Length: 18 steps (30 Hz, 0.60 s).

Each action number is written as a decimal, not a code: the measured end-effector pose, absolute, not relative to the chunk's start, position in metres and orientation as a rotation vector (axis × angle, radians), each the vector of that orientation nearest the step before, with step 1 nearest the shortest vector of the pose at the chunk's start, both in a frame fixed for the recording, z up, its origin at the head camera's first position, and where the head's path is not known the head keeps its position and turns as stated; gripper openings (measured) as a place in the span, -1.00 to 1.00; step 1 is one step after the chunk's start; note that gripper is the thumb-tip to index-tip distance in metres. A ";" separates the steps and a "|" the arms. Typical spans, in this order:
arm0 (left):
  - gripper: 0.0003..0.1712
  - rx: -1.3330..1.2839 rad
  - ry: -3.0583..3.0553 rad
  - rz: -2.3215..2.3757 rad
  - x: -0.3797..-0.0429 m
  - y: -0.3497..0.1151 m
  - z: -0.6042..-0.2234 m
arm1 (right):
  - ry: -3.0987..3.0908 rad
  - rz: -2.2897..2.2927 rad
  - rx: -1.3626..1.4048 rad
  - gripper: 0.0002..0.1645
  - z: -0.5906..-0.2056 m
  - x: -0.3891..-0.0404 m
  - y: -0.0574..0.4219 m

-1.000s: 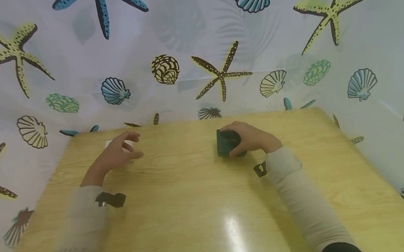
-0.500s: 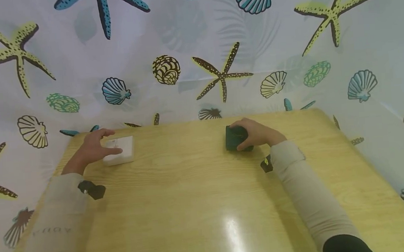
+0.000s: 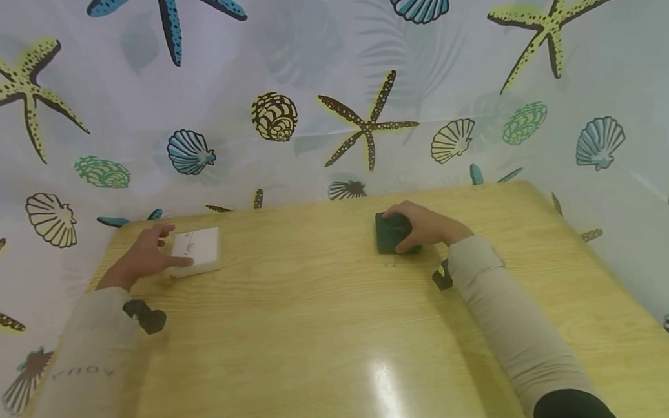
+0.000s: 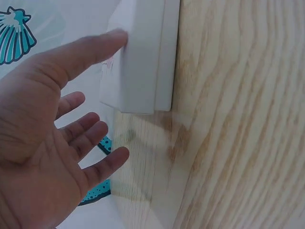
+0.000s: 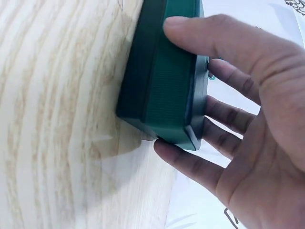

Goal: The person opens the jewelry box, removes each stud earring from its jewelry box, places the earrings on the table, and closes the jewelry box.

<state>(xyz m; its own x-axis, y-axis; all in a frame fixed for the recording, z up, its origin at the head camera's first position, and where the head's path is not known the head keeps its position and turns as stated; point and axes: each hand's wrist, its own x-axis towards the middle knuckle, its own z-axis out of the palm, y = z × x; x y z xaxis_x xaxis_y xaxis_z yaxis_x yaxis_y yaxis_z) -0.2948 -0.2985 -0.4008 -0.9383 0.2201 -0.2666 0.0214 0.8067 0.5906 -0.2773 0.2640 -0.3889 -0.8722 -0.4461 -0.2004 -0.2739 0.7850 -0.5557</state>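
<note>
A small white box [image 3: 196, 248] with a faint reddish mark on its top lies at the table's back left. My left hand [image 3: 146, 253] is at its left side, fingers spread and relaxed; in the left wrist view the thumb [image 4: 100, 46] reaches across a corner of the box, and whether it touches cannot be told. My right hand [image 3: 423, 223] grips a dark green box [image 3: 390, 236] at the back, right of centre. In the right wrist view, the thumb [image 5: 209, 36] lies on the green box's ribbed side [image 5: 169, 90] and the other fingers reach round its far side and end.
Both boxes are near the back edge of a light wooden table [image 3: 294, 302]. Behind it hangs a white cloth [image 3: 300, 56] printed with starfish and shells. A small black camera [image 3: 145, 316] sits on the left wrist, another [image 3: 443, 276] on the right.
My left hand has moved left from in front of the white box, uncovering it. My right hand has shifted a little right with the green box, then stayed nearly still.
</note>
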 end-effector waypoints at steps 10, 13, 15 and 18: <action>0.29 0.174 2.548 0.917 -0.295 -0.302 -0.407 | 2.652 -0.597 -0.479 0.11 -0.382 -0.283 0.254; 0.22 0.188 2.541 0.944 -0.294 -0.299 -0.408 | 2.650 -0.571 -0.459 0.11 -0.383 -0.284 0.255; 0.19 0.203 2.538 0.959 -0.293 -0.296 -0.408 | 2.646 -0.572 -0.446 0.11 -0.383 -0.285 0.257; 0.17 0.227 2.518 0.994 -0.291 -0.289 -0.407 | 2.638 -0.590 -0.422 0.11 -0.385 -0.284 0.258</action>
